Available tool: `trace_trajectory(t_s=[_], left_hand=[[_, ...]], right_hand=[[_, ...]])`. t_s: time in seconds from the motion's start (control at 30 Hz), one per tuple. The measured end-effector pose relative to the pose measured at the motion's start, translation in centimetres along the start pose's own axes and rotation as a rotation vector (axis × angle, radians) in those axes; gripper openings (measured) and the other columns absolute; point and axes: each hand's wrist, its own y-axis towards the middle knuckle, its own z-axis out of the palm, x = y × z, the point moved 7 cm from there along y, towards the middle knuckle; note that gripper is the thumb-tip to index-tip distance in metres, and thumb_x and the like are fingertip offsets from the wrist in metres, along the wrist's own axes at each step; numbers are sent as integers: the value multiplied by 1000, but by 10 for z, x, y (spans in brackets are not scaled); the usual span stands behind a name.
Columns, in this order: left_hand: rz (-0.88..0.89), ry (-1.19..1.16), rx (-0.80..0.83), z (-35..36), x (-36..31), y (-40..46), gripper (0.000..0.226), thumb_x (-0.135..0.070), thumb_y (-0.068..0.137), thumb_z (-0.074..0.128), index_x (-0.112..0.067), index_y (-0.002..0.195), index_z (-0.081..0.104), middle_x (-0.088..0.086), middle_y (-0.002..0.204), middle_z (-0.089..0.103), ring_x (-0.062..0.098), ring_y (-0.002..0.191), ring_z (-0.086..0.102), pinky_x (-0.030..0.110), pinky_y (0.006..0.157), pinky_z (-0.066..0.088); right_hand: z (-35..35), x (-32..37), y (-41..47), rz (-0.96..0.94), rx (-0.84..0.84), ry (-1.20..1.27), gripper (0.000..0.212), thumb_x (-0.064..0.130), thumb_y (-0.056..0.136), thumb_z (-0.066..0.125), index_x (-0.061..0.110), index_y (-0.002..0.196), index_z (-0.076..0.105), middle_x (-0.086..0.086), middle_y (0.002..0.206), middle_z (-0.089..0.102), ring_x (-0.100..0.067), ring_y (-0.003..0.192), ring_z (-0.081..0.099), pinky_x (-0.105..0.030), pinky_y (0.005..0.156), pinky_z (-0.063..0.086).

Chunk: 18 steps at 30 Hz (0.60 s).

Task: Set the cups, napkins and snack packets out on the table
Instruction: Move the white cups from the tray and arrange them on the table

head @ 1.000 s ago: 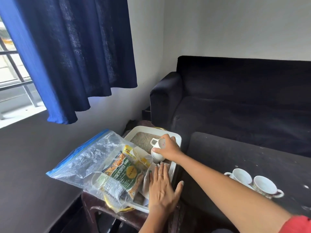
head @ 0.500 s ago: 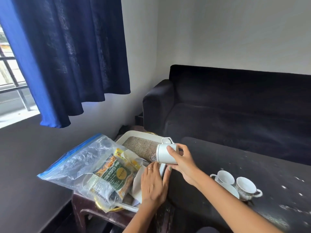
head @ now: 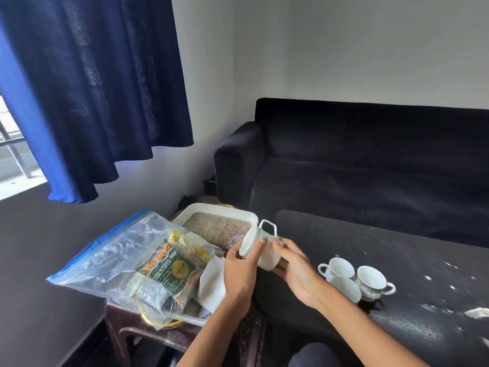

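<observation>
A white cup [head: 266, 249] lies on its side in the air between both hands, its square handle pointing up. My left hand [head: 239, 271] grips its rim end and my right hand [head: 296, 268] cups its base end. Three white cups [head: 341, 267] stand together on the dark table [head: 412, 263] to the right. A white tray [head: 219, 207] with a woven mat sits on a small brown stool at left. White napkins [head: 211, 282] and snack packets [head: 172, 271] inside a clear zip bag [head: 111, 250] lie on the tray.
A dark sofa [head: 370, 168] stands behind the table. A blue curtain [head: 87, 96] hangs at the window on the left. White flecks mark the table's right side. The brown stool [head: 124, 321] sits tight against the table's left end.
My right hand lifted the cup off the tray and brought it over the table's left edge. My left hand left the napkins and took hold of the cup's rim end.
</observation>
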Motion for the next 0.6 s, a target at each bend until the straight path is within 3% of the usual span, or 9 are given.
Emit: trace_trajectory(t_s=[0.07, 0.13, 0.27, 0.37, 0.47, 0.6], left_hand=[[37, 79, -41, -3, -5, -2, 71, -59, 54, 81, -23, 113, 65, -8, 100, 73, 9, 95, 68, 36, 91, 54], [68, 188, -82, -6, -6, -3, 80, -66, 43, 75, -27, 111, 61, -12, 101, 70, 8, 97, 66, 37, 91, 53], [123, 374, -67, -5, -4, -3, 82, -64, 41, 74, -33, 116, 56, -15, 107, 65, 9, 103, 61, 41, 92, 51], [208, 530, -11, 3, -6, -6, 79, -61, 47, 76, -37, 119, 54, -17, 110, 65, 5, 104, 59, 39, 90, 50], [294, 630, 73, 13, -8, -9, 78, -56, 48, 78, -40, 119, 53, -18, 112, 64, 3, 107, 57, 34, 91, 48], [393, 667, 231, 35, -2, -22, 76, -47, 50, 81, -38, 120, 53, -21, 115, 62, 0, 109, 57, 34, 93, 48]], right_hand=[[-6, 8, -3, -60, -46, -154, 42, 20, 89, 60, 21, 130, 49, 1, 124, 62, -15, 112, 58, -34, 98, 44], [-13, 19, -6, -153, -108, -376, 58, 15, 86, 64, 28, 136, 37, 8, 136, 44, -10, 117, 50, -27, 94, 40], [-16, 35, -16, -350, -76, -836, 81, 21, 80, 69, 38, 142, 19, 25, 136, 17, 0, 129, 28, -21, 100, 29], [-21, 40, -21, -431, -37, -1123, 86, 16, 78, 65, 41, 144, 17, 24, 145, 15, -3, 138, 19, -31, 112, 23], [-29, 35, -26, -390, 10, -1308, 85, 19, 75, 66, 44, 143, 20, 20, 150, 22, -5, 140, 17, -29, 113, 18], [-47, 23, -37, -275, 53, -1336, 95, 27, 69, 70, 54, 139, 12, 23, 145, 29, -7, 130, 29, -32, 109, 29]])
